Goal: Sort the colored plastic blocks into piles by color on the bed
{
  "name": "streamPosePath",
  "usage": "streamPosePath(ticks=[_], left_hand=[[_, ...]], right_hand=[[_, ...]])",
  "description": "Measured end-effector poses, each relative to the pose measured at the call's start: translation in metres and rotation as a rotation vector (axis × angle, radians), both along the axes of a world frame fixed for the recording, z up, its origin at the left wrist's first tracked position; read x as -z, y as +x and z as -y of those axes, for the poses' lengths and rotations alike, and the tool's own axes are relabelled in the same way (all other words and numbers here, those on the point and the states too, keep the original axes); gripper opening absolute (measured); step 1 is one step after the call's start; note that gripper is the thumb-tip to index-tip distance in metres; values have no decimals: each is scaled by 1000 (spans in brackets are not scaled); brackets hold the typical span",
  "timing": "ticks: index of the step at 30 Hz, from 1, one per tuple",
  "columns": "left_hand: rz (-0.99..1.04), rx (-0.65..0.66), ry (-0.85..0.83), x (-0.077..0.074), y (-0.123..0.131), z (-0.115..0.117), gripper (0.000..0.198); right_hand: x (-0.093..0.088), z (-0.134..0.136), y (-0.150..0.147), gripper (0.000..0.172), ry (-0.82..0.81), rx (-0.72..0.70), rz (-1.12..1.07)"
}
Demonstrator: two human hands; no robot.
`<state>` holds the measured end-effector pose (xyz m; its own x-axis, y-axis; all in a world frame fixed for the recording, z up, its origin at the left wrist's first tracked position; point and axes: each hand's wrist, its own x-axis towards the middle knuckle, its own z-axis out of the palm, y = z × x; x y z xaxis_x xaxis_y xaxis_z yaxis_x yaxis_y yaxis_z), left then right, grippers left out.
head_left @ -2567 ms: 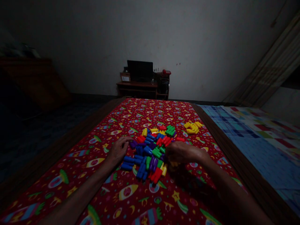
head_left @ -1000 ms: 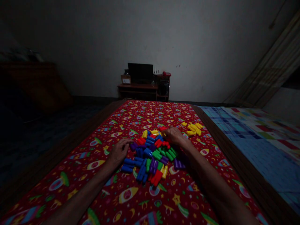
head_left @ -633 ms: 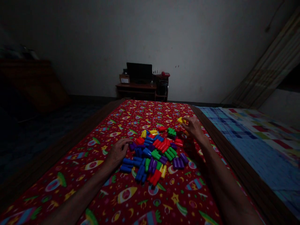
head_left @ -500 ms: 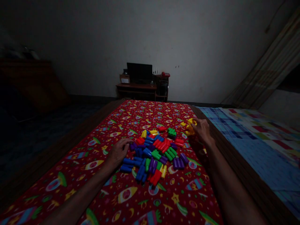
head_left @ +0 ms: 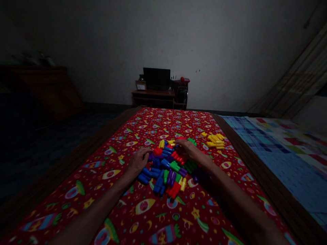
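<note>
A heap of plastic blocks [head_left: 167,170] in blue, red, green, purple and yellow lies on a red patterned cloth [head_left: 143,207]. My left hand [head_left: 139,161] rests on the heap's left edge, its fingers loosely spread over blue and purple blocks and holding nothing. My right hand [head_left: 187,148] reaches across the far side of the heap. Its fingertips are drawn together on a yellow block [head_left: 170,142]. To the right of that hand, a separate small group of yellow blocks [head_left: 216,141] sits on the cloth.
The cloth covers a low wooden-edged platform [head_left: 258,163]. A blue checkered mat [head_left: 276,160] lies to the right, and the floor on the left is dark. A desk with a dark monitor [head_left: 157,79] stands against the far wall. A curtain [head_left: 298,81] hangs at the right.
My right hand carried a yellow block to the yellow group at the right, left it there, and came back to the far edge of the heap. My left hand stayed put.
</note>
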<state>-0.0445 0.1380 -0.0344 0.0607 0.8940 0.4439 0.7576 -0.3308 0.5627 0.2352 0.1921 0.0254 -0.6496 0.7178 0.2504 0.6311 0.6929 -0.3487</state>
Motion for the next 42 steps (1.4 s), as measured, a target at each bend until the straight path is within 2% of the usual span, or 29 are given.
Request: streamPosePath(ticks=[2,7,10,16,19,24,28,33,37,42], left_hand=[[-8,0,-9,-1,1,0,32],[-31,-3,-17,-3,1,0,32],[-47,4,-25,-3,0,0,33],[-51,35,-11,-1,-2,0,33],[-48,37,-2,1,-4,-1,32],[-44,61,28,6,-6,-3,32],[-34,63,50,7,-7,-2,34],[-39,80,36,5,-7,-1,33],[-31,70,33,6,-6,-1,33],[-27,65,33,5,-7,-1,32]], right_hand=[[10,1,-11,37,-69,-76,-21],[19,-12,-29,49,-146,-64,-7],[18,-18,-39,43,-164,26,5],[13,-16,-41,25,-323,295,-178],[13,-16,-36,15,-354,311,-275],[10,-26,-24,14,-237,251,-414],[-10,-38,-1,17,-149,304,-496],[-32,-45,56,23,126,627,-421],[-28,-46,100,27,214,846,-257],[-20,-45,128,30,163,938,-75]])
